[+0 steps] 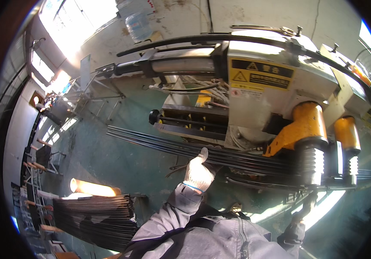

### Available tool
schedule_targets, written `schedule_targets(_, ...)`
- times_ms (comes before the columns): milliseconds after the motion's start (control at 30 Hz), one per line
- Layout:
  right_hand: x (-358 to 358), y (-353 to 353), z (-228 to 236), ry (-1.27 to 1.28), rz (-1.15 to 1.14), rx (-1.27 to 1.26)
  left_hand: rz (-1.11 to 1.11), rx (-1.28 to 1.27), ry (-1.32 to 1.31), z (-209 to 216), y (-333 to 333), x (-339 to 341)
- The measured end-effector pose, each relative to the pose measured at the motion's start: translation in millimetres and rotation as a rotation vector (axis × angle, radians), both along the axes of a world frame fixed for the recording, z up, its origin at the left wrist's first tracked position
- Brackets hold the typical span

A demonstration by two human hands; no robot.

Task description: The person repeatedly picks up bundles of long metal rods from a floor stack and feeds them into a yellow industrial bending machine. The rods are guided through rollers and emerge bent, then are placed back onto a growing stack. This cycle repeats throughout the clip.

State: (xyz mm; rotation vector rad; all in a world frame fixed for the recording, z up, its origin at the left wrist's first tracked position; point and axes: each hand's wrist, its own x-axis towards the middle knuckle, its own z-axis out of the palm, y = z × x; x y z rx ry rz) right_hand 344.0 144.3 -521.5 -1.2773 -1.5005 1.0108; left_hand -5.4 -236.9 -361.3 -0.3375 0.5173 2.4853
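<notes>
A bundle of long, thin dark metal rods runs from the left across the front of the machine to its clamps. My left hand, in a whitish knit glove with a blue cuff edge, closes round the rods near their middle. Its thumb lies on top and the other fingers are hidden underneath. At the lower right, my right hand is in shadow below the machine's front edge, and its fingers cannot be made out. Above it stands a ribbed silver cylinder under an orange housing.
The white machine carries a yellow-and-black warning label and a long dark bar along its top. A second orange cylinder stands farther right. At lower left a stack of dark rods lies beside a pale tube. Metal frames stand behind.
</notes>
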Motion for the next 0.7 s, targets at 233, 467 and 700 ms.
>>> schedule_targets(233,58,-115,-43,-0.467,-0.219,-0.116,0.242,-0.057,0.026,17,-149,-102)
schedule_targets(467,34,-252,-66,-0.697,-0.074,-0.363,0.400,-0.264,0.253,3,-342,-228)
schedule_targets(700,16,-300,-65,-0.815,0.091,-0.420,0.423,-0.419,0.303,-16,-426,-278)
